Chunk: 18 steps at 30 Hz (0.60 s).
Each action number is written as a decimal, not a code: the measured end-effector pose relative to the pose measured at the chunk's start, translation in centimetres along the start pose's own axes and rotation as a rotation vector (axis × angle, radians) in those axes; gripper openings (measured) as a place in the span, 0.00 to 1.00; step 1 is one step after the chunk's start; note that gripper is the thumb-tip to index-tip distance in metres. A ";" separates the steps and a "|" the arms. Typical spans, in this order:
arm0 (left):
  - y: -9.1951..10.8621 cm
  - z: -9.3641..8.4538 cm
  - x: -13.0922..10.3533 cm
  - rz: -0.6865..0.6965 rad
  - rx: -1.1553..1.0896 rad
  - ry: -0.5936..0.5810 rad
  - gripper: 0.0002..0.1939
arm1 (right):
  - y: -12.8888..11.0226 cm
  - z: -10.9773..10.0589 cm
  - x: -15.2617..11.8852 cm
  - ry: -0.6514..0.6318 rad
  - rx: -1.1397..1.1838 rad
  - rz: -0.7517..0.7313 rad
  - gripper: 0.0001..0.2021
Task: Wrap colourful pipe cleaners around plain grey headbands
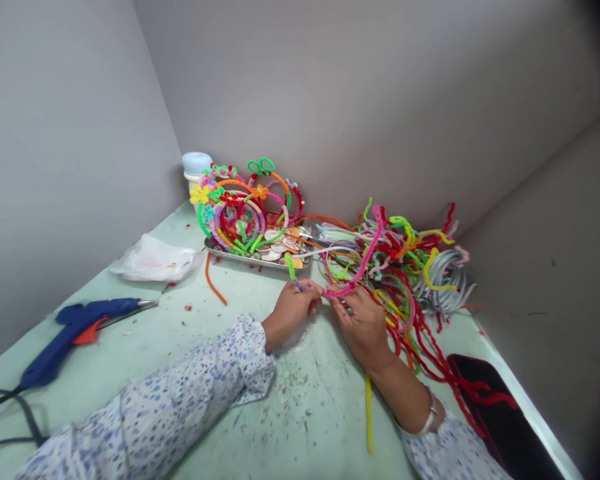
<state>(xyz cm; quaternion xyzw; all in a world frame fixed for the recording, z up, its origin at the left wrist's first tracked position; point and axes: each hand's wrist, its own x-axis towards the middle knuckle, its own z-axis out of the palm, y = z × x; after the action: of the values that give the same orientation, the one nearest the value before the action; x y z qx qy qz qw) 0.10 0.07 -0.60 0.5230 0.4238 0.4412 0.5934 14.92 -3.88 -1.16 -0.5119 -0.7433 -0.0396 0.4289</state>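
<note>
My left hand [295,310] is closed in a pinch, and a fuzzy purple-and-green pipe cleaner end [291,268] sticks up from its fingers. Close beside it, my right hand [364,328] has its fingers pinched on a bright pink pipe cleaner [367,257], which curves up and away to the right. A stretch of pink runs between the two hands. Whether the pink and purple parts form one piece is hidden by my fingers. Just beyond the hands lies a tray [260,262] with flat decorated pieces and finished-looking pipe-cleaner headbands [240,207].
A blue glue gun [80,333] with its cord lies at the left, near a white plastic bag [157,259]. Behind the headbands stands a light-blue-lidded container [197,163]. Tangled coloured pipe cleaners [410,267], grey hoops [445,283] and a dark phone [505,413] occupy the right side.
</note>
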 end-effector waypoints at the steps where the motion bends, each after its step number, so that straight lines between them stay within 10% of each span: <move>1: -0.1 0.0 0.0 -0.002 0.000 -0.002 0.05 | 0.0 0.0 0.0 0.001 -0.001 0.006 0.10; 18: 0.0 0.2 -0.8 0.009 0.014 -0.086 0.07 | -0.6 0.2 0.1 0.084 -0.026 0.137 0.10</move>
<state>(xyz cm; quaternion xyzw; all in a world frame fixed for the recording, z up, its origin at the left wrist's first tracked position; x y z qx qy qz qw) 0.11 -0.78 -0.59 0.5475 0.3985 0.4180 0.6055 14.37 -3.97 -0.95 -0.5651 -0.6873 -0.0411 0.4546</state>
